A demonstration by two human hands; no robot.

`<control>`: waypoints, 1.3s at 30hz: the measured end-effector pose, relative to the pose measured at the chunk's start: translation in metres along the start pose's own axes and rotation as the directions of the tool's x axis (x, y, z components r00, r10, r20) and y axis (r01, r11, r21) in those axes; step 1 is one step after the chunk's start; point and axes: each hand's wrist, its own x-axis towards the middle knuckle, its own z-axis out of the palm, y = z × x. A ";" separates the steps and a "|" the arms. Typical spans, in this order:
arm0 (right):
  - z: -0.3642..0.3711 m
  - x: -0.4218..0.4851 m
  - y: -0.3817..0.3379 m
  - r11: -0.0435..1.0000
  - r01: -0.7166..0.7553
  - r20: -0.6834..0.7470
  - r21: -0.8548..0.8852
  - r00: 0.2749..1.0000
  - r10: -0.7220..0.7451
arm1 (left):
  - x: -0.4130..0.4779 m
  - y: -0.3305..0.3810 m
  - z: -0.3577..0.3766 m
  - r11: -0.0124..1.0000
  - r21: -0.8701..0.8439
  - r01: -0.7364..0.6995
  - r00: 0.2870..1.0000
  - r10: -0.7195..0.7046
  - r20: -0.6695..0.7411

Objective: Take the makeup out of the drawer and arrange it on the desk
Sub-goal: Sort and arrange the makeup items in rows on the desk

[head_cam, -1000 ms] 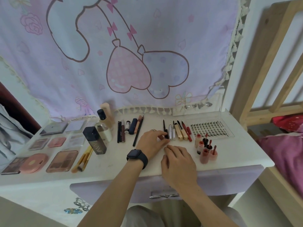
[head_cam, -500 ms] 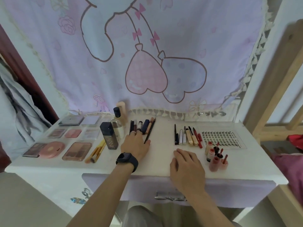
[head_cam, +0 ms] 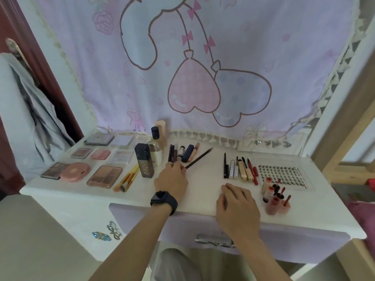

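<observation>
slantwise, a thin dark-brown pencil [head_cam: 198, 158], lower end in the pinch of the left hand [head_cam: 171, 180]; right hand [head_cam: 237, 205] flat, empty

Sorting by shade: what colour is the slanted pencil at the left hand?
The pencil is dark brown, clearest in the head view.

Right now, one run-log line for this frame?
phase: arranging makeup | left hand: pinches end of dark pencil | right hand: flat on desk | drawer: shut
</observation>
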 end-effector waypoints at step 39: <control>-0.023 0.036 -0.029 0.468 -0.546 0.529 0.695 0.829 0.182 | -0.041 -0.029 0.017 0.799 0.168 -0.577 0.675 0.583 -0.453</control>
